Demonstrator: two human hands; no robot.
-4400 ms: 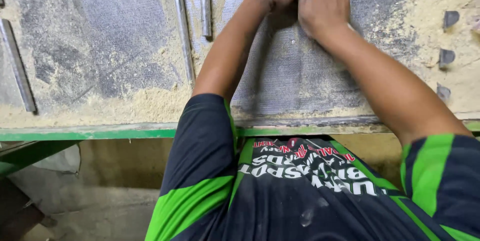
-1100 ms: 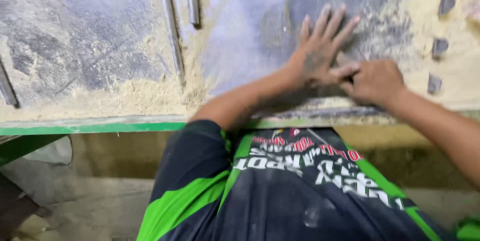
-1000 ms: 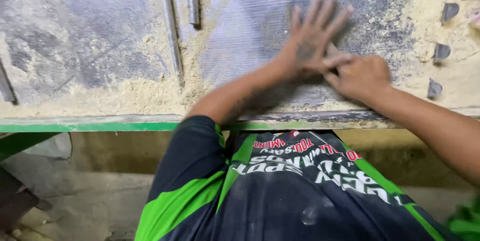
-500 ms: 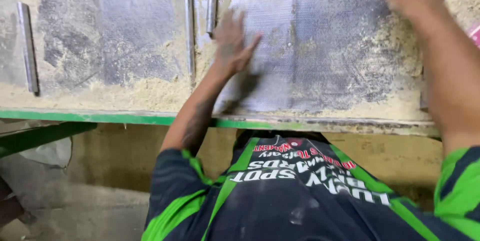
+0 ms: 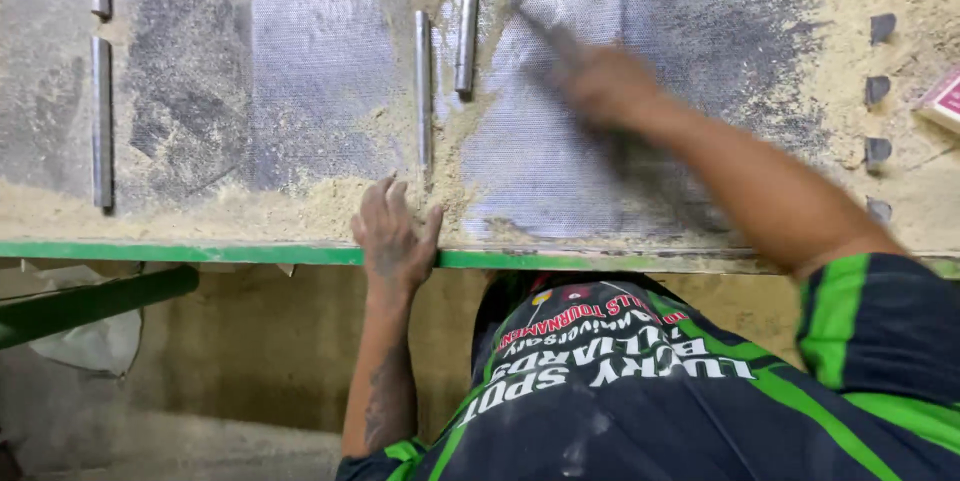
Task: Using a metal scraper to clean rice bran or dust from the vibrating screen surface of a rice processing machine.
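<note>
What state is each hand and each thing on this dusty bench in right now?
left hand: open, resting flat at the bench edge
right hand: blurred, over the grey sheet
grey sheet: flat, dusty
metal rods: lying flat
sawdust: heaped along the edge

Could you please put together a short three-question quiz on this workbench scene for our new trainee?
1. True or false: the left hand rests at the green front edge of the bench.
2. Which hand is blurred over the grey mesh sheet?
A. left
B. right
3. Fill in: the pale powder piled along the bench front looks like ____.

Key:
1. True.
2. B, the right hand.
3. Sawdust.
</note>
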